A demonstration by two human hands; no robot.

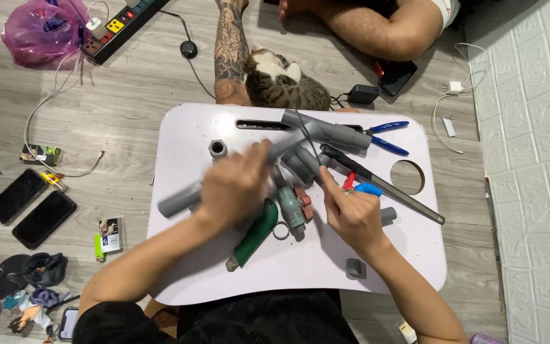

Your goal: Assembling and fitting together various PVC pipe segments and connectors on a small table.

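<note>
Gripping grey pipe [183,199], left hand [233,188] (fingers wrapped)

A long grey plastic pipe [183,199] is gripped around its middle by the left hand [233,185], fingers closed over it. It is held low over a white lap table [300,267], slanting from lower left up to the right, its open lower end jutting out past the hand. Its upper end is met by a cluster of grey pipe fittings [332,134], where a T-shaped joint and short sleeves are seen joined together. The cluster is touched from below by the right hand [351,213], its index finger and thumb stretched up against the nearest fitting. Motion blur is seen on the left hand.
</note>
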